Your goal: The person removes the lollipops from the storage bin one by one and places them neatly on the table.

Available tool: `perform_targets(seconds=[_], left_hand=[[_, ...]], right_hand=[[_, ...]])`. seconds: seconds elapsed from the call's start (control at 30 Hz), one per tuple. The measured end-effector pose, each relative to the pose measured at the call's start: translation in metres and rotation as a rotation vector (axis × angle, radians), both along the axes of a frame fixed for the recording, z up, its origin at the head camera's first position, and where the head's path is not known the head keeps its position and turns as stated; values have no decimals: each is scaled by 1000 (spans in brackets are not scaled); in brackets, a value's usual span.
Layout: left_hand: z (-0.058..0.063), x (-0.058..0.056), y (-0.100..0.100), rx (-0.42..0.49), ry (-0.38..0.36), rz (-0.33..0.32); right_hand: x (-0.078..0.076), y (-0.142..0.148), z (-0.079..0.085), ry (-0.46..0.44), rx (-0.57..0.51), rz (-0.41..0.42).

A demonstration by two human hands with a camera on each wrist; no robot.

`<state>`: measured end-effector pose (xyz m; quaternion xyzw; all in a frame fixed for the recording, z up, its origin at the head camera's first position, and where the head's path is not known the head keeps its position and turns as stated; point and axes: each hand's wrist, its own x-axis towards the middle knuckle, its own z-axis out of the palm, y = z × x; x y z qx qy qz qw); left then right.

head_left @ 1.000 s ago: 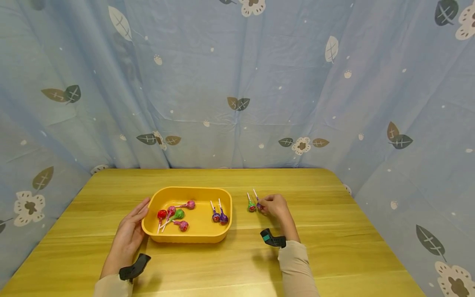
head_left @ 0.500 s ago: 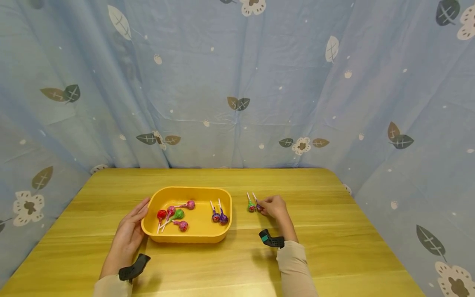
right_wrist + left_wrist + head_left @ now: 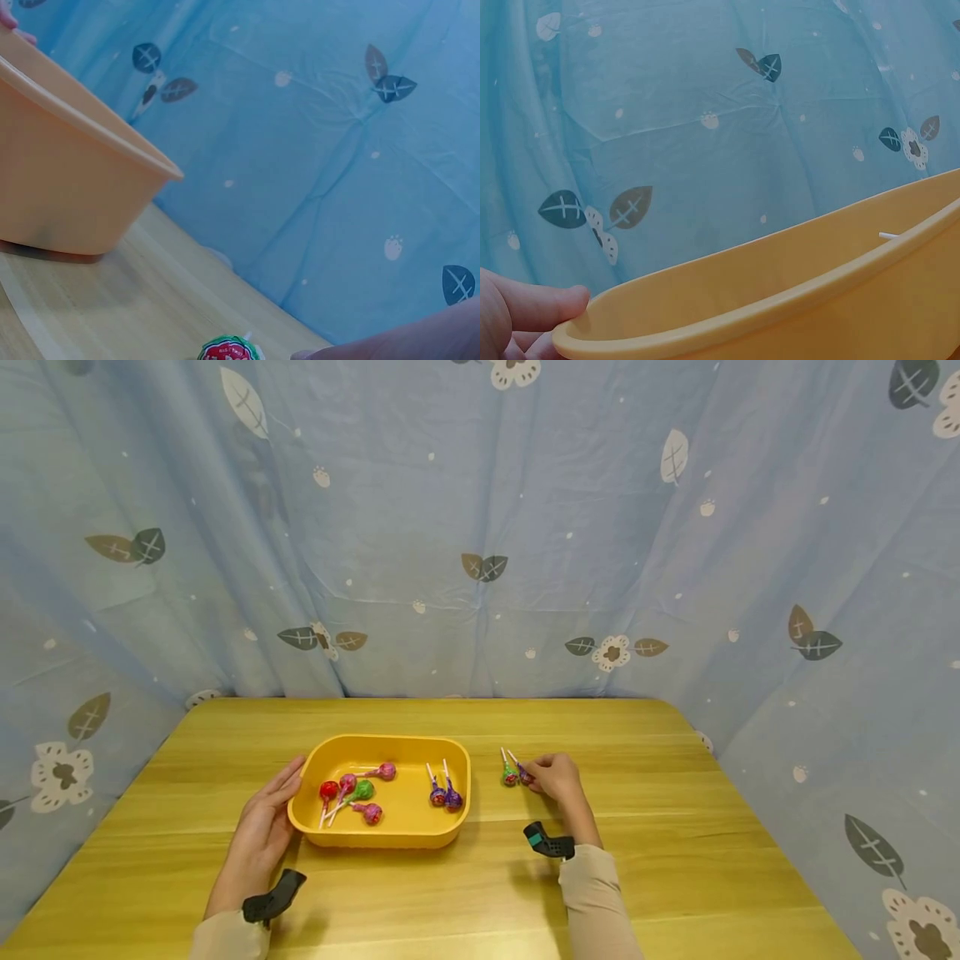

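Observation:
A purple-wrapped lollipop (image 3: 527,774) lies on the table, its white stick pointing back. My right hand (image 3: 555,777) pinches its candy end between thumb and fingers, covering part of it. Just left of it lies a green lollipop (image 3: 510,775), also seen in the right wrist view as a green and red wrapper (image 3: 229,349). My left hand (image 3: 262,822) rests against the left end of a yellow tray (image 3: 378,841), fingers fairly straight along the outer wall. In the left wrist view the fingers touch that tray's rim (image 3: 705,330).
Inside the tray, two purple lollipops (image 3: 453,799) lie at the right. A red lollipop (image 3: 328,790), a green one (image 3: 363,790) and several pink ones (image 3: 372,813) lie at the left. A blue patterned curtain (image 3: 480,527) hangs behind the wooden table (image 3: 420,902).
The purple lollipop under my right hand has shifted slightly, its stick end tilting left toward the green lollipop's stick. My left hand and the tray stay in place.

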<state>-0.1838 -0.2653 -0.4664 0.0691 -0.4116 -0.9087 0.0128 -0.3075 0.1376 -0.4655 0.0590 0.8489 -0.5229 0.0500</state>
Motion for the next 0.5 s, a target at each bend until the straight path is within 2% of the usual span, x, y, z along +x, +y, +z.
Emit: perform_targets(seconds=[0.33,0.5], left_hand=[[-1,1,0,7,17,-2],[0,0,0,1,-12,-12]], right_hand=[[3,4,8,18,24,8],[7,4,14,50,38,13]])
